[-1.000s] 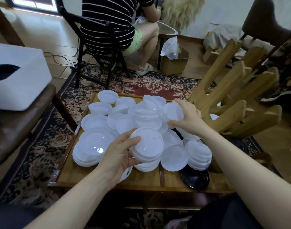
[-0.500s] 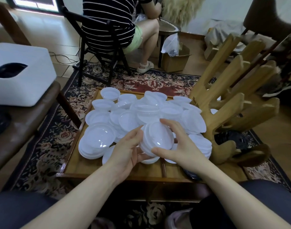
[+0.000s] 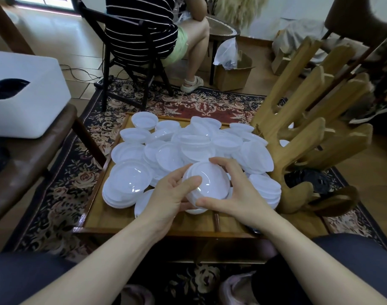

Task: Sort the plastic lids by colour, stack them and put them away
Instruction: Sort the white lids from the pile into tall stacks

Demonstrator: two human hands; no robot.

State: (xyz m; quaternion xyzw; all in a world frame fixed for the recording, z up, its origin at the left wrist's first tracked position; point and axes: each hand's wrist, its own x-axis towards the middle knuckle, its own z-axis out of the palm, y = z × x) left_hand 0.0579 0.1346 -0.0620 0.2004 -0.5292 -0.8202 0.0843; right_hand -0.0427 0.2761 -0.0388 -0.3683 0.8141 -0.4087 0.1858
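A heap of white and clear round plastic lids (image 3: 194,146) covers a low wooden tray table (image 3: 113,219). A tidy stack of clear lids (image 3: 126,186) sits at the heap's left. Both hands hold one small stack of white lids (image 3: 210,181) just above the table's front. My left hand (image 3: 168,197) grips it from the left, thumb on top. My right hand (image 3: 236,192) grips it from the right, fingers curled over the far rim. A black lid (image 3: 253,228) peeks out under my right wrist.
A wooden cactus-shaped rack (image 3: 302,128) stands at the table's right edge. A white box with a dark opening (image 3: 25,93) rests on a brown bench at left. A person in a striped top sits on a black chair (image 3: 131,62) beyond the table. A patterned rug lies underneath.
My right hand left the far lids and came back to join the left hand on the white stack. Both hands now hold it closer to me.
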